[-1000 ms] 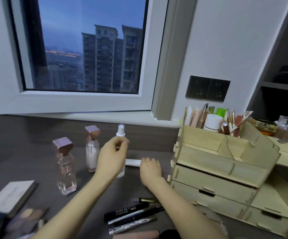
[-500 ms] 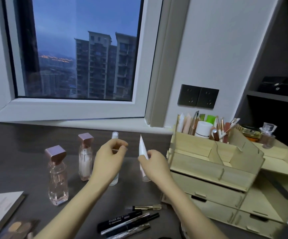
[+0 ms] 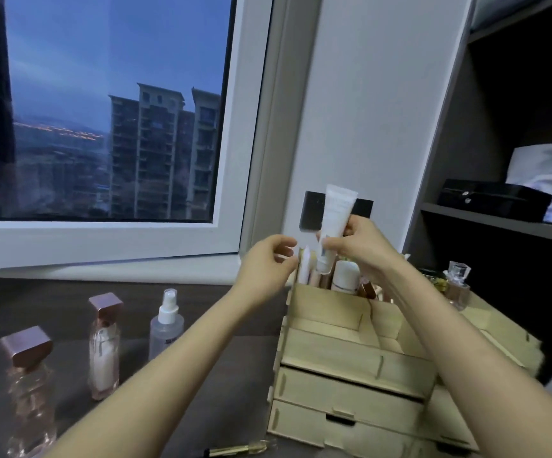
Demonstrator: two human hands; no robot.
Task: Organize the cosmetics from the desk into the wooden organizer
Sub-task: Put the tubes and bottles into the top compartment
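Three bottles are left standing on the surface [image 3: 53,305] to the organizer's left: the near rose-capped bottle [image 3: 28,388], the far rose-capped bottle [image 3: 104,352] and the spray bottle [image 3: 166,325]. A slim gold stick [image 3: 238,450] lies at the picture's bottom edge. The back compartment of the wooden organizer [image 3: 350,381] already holds a crowd of upright tubes and a white container, and a clear glass bottle [image 3: 456,285] stands on its right side. The front compartments look bare and the drawers are closed. By that count the job seems partly done, with at least four pieces to go and more perhaps out of view.

Your right hand [image 3: 358,247] grips the white tube [image 3: 335,219] around its lower half, with thumb and fingers curled about it. The tube stands nearly upright with its cap down, and the cap sits just above the items packed in the back compartment. The flat crimped end rises clear of your fingers, in front of the dark wall socket.

Your left hand [image 3: 268,266] hovers just beside the organizer's back left corner, near the tube but apart from it. Its fingers are loosely curled, and it appears to hold nothing, though the picture is blurred there.
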